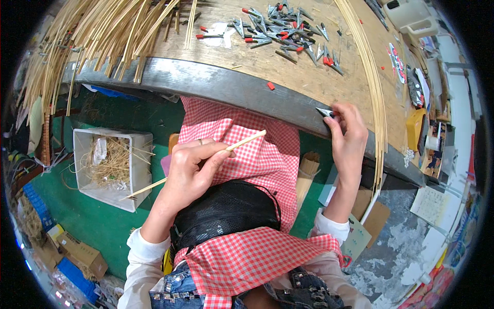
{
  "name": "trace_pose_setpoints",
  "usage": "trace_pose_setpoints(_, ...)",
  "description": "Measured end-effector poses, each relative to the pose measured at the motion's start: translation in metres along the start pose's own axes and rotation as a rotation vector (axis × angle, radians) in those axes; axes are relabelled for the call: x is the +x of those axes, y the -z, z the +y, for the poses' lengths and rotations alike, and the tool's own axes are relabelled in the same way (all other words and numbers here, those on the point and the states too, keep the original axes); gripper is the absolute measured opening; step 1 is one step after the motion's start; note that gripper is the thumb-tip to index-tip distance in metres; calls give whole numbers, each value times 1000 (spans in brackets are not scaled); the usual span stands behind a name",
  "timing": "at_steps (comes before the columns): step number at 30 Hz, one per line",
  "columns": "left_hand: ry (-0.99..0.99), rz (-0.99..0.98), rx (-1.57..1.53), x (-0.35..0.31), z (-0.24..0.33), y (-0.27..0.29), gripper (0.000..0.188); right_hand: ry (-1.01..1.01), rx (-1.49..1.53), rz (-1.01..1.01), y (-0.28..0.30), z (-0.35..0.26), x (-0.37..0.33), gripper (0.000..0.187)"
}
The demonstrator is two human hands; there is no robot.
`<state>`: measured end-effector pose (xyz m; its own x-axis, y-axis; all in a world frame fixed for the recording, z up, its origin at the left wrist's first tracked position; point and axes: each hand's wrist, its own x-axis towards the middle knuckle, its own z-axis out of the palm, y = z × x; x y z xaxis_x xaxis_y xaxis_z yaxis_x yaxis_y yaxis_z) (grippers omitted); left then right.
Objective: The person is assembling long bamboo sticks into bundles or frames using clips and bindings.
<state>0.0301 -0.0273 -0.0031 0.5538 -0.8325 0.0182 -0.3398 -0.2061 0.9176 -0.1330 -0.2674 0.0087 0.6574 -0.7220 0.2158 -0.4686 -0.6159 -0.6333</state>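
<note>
Lap first: red-checked apron [257, 154] and a black mesh pouch [226, 211] over studded jeans. Left hand [193, 167], about 9 o'clock of the pouch, has its fingers closed round a bamboo stick [247, 140]; the stick runs from a tip at 2 o'clock down past the palm toward 8 o'clock. Looks light, stiff, thin, likely snaps if bent hard; best gripped mid-length, as it is now. Right hand [347, 136], at 3 o'clock of the left, has fingers curled together, pinching a small metal clip [325, 112] at the bench's dark edge [216, 82]. White bin [85, 165] of shavings on the green floor at 9 o'clock. Farther out on the wooden bench top: a pile of red-handled clips [285, 31] at 12 o'clock, a bundle of bamboo strips [98, 36] at 11 o'clock, long thin strips [373, 87] curving down at 2 o'clock.
</note>
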Motion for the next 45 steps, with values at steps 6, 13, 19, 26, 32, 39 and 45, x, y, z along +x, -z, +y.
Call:
trace_pose_setpoints(6, -3, -4, -9, 1, 4, -3, 9, -7, 339, -121, -13, -24, -26, 23)
trace_pose_setpoints(13, -8, 16, -11, -1, 7, -3, 9, -245, 948, -233, -55, -68, -68, 22)
trace_pose_setpoints(19, 3, 50, -37, -6, 4, -1, 9, -311, 1092, -182, -68, -75, -78, 18)
trace_pose_setpoints(26, -6, 1, -65, -8, 3, 0, 9, -375, 1146, -236, -65, -81, -77, 23)
trace_pose_setpoints(32, 201, -176, -277, -7, 2, 14, 15, -86, 1129, -268, -61, -74, -60, 34)
trace_pose_setpoints(39, -28, -124, -231, -15, -13, 36, 25, -210, 1219, 30, -65, -58, -49, 9)
trace_pose_setpoints(45, 268, 71, 354, -77, -43, 145, 26, -340, 1493, 216, -9, 26, -21, 14)
